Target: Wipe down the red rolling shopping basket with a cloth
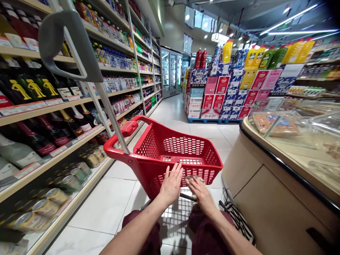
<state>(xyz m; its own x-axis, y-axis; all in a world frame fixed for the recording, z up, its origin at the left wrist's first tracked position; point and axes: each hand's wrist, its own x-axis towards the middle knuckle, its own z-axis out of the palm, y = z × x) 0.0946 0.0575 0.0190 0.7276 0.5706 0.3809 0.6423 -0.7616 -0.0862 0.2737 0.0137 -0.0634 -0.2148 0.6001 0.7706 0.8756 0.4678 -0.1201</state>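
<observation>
Head view: my left hand [171, 182] lies unclosed at the red basket [156, 164], probably light, stiff, best gripped by its adjacent rim [202, 165]; whether my right hand [199, 191] grips, I cannot tell.

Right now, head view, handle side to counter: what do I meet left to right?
Grey handle → red cart grip → left hand → right hand → counter.
</observation>
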